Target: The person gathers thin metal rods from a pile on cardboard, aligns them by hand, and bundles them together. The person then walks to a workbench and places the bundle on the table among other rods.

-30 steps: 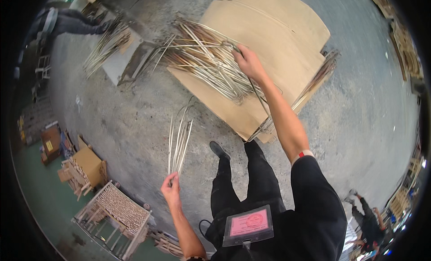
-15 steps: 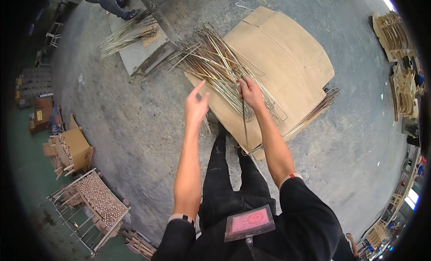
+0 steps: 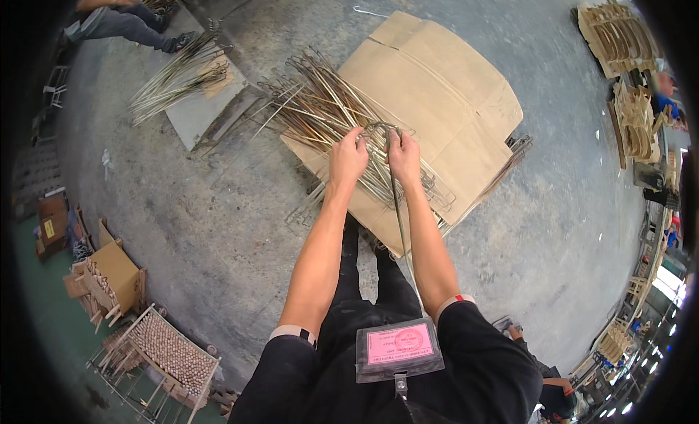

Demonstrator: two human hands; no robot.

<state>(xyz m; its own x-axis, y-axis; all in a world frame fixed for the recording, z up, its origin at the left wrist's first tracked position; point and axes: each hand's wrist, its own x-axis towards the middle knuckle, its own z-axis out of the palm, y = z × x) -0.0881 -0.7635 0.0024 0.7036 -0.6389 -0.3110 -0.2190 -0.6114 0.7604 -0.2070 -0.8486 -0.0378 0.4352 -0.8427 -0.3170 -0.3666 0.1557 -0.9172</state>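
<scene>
Evidently metal rod pinched in right fingers.

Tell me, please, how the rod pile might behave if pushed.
The rod pile might shift unevenly, since its rods cross. It could also snag, with some ends bent. Single rods are probably fairly stiff, lying mostly straight.

Brown cardboard carries a tangled heap of bent metal rods on its left side, some ends overhanging the edge. Near it, a grey worktop bears a second bundle of rods and a small cardboard piece; scuffed grey floor surrounds both.
</scene>
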